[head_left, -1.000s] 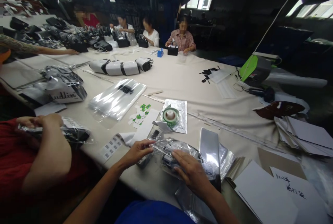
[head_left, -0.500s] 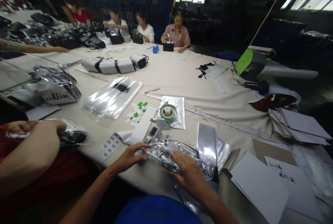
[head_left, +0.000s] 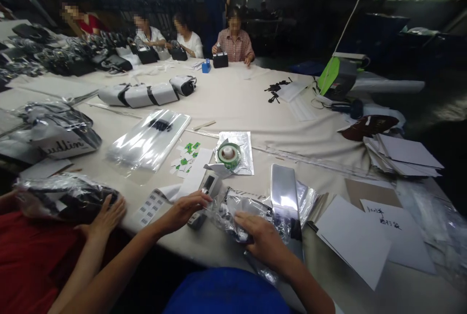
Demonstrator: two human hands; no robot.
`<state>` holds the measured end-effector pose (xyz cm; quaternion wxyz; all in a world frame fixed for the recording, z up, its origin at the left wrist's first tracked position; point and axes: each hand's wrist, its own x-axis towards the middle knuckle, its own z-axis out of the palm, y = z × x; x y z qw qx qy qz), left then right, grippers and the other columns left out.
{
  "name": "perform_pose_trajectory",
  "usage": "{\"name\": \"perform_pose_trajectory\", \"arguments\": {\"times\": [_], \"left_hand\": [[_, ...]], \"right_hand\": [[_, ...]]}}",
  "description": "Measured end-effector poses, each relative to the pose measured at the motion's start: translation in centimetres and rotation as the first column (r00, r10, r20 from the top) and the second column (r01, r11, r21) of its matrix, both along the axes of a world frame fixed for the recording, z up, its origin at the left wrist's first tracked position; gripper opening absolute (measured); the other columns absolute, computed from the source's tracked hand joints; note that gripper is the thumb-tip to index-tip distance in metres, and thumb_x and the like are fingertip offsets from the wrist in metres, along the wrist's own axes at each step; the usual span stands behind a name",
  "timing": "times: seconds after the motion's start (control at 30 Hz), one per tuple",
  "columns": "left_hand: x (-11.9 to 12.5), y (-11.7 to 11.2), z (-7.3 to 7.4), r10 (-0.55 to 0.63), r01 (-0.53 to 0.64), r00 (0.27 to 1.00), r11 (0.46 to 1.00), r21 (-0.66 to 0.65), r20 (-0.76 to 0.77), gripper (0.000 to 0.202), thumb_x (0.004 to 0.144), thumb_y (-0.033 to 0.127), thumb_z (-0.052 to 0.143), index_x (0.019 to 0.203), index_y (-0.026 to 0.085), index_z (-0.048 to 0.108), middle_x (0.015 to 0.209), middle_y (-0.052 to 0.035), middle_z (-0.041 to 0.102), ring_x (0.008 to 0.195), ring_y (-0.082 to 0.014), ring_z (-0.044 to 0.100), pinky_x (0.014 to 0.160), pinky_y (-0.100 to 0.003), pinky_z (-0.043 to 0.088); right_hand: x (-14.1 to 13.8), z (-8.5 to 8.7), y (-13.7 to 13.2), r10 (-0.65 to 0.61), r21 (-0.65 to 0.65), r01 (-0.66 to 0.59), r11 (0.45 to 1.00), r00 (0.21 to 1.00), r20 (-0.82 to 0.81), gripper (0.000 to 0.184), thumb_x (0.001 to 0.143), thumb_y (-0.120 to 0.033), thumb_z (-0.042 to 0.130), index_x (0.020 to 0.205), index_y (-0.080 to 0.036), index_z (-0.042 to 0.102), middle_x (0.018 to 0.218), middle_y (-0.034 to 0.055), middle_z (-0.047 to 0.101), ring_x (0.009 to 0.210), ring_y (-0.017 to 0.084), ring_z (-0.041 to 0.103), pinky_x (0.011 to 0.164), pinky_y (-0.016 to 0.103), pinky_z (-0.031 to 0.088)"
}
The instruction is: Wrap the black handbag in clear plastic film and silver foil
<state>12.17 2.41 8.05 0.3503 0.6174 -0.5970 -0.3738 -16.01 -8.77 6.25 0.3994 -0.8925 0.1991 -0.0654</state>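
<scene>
My left hand [head_left: 184, 210] pinches the left edge of a clear plastic bag [head_left: 233, 209] that holds a dark item, near the table's front edge. On the bag's right part my right hand [head_left: 260, 237] presses down, fingers curled over it. A shiny silver pouch [head_left: 283, 192] lies just right of the bag. A small grey device [head_left: 204, 192] sits under my left hand's fingertips, beside a sheet of barcode labels [head_left: 151, 205].
A green tape roll [head_left: 229, 155] on a clear sleeve, green stickers [head_left: 186, 154] and a stack of clear bags [head_left: 149, 139] lie beyond. White cards [head_left: 353, 238] are at right. A person in red at left holds a bagged black item [head_left: 69, 197]. Several people sit at the far end.
My view has shifted right and down a little. My hands stay on the bag, now flatter on the table. The neighbour's hand has moved onto the bagged black item.
</scene>
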Motion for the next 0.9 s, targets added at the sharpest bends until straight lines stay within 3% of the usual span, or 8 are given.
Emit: {"name": "perform_pose_trajectory", "arguments": {"times": [0.07, 0.27, 0.47, 0.63, 0.73, 0.8, 0.9], "left_hand": [[-0.9, -1.1, 0.2, -0.066, 0.066, 0.997, 0.998, 0.011, -0.031, 0.028, 0.096, 0.033, 0.046, 0.089, 0.019, 0.069, 0.098, -0.0092, 0.069, 0.100, -0.0214, 0.062, 0.104, -0.037, 0.039], [-4.7, -5.9, 0.7, -0.325, 0.324, 0.946, 0.944, 0.057, 0.008, 0.033, 0.095, 0.035, 0.045, 0.085, 0.022, 0.074, 0.085, -0.0101, 0.066, 0.086, -0.0212, 0.060, 0.083, -0.029, 0.045], [-7.0, -9.6, 0.5, -0.529, 0.529, 0.849, 0.849, -0.013, -0.004, 0.027, 0.090, 0.022, 0.051, 0.078, 0.025, 0.075, 0.074, -0.0092, 0.067, 0.079, -0.0216, 0.062, 0.081, -0.030, 0.044], [-7.4, -10.9, -0.1, -0.573, 0.576, 0.817, 0.812, 0.093, -0.061, 0.026, 0.090, 0.022, 0.051, 0.081, 0.024, 0.076, 0.077, -0.0102, 0.067, 0.084, -0.0229, 0.061, 0.083, -0.031, 0.044], [-7.6, -11.2, -1.0, -0.597, 0.600, 0.800, 0.797, 0.067, -0.060, 0.027, 0.092, 0.024, 0.050, 0.084, 0.022, 0.075, 0.079, -0.0090, 0.065, 0.082, -0.0205, 0.060, 0.082, -0.029, 0.045], [-7.6, -11.3, -1.9, -0.595, 0.595, 0.804, 0.804, 0.003, 0.006, 0.024, 0.092, 0.024, 0.053, 0.082, 0.021, 0.075, 0.086, -0.0080, 0.064, 0.084, -0.0181, 0.058, 0.082, -0.028, 0.045], [-7.7, -11.1, -2.9, -0.505, 0.530, 0.832, 0.845, -0.065, 0.229, 0.008, 0.083, 0.028, 0.069, 0.082, 0.021, 0.073, 0.100, -0.0072, 0.058, 0.094, -0.0188, 0.055, 0.088, -0.030, 0.044]], "right_hand": [[-0.5, -0.2, 0.3, 0.032, 0.025, -0.032, 0.999, 0.999, 0.031, 0.074, 0.061, -0.002, 0.059, 0.133, -0.022, 0.058, 0.141, 0.0048, 0.052, 0.128, 0.023, 0.051, 0.111, 0.036, 0.039], [-1.3, -0.8, 0.9, 0.062, -0.001, -0.062, 0.998, 0.997, 0.038, 0.075, 0.061, -0.005, 0.054, 0.134, -0.021, 0.056, 0.143, 0.0040, 0.051, 0.128, 0.021, 0.051, 0.109, 0.030, 0.039], [-1.6, -0.8, 0.8, 0.067, -0.013, -0.067, 0.998, 0.996, 0.054, 0.064, 0.066, -0.009, 0.056, 0.129, -0.021, 0.060, 0.135, 0.0043, 0.058, 0.122, 0.022, 0.054, 0.106, 0.030, 0.040], [-1.7, -1.4, 0.5, 0.067, -0.040, -0.065, 0.997, 0.996, 0.054, 0.058, 0.068, -0.008, 0.057, 0.125, -0.020, 0.061, 0.123, 0.0052, 0.065, 0.113, 0.023, 0.058, 0.101, 0.030, 0.043], [-1.7, -1.8, 0.4, 0.076, -0.079, -0.072, 0.994, 0.996, 0.052, 0.054, 0.072, -0.010, 0.059, 0.125, -0.019, 0.060, 0.121, 0.0065, 0.066, 0.110, 0.023, 0.058, 0.100, 0.032, 0.043], [-1.7, -2.0, 0.5, 0.094, -0.102, -0.088, 0.991, 0.994, 0.057, 0.053, 0.075, -0.012, 0.060, 0.127, -0.018, 0.058, 0.121, 0.0079, 0.065, 0.111, 0.023, 0.057, 0.101, 0.033, 0.043], [-1.9, -2.3, 0.9, 0.113, -0.117, -0.103, 0.988, 0.991, 0.078, 0.052, 0.077, -0.013, 0.059, 0.128, -0.017, 0.056, 0.124, 0.0086, 0.063, 0.116, 0.024, 0.054, 0.105, 0.034, 0.040]]}}
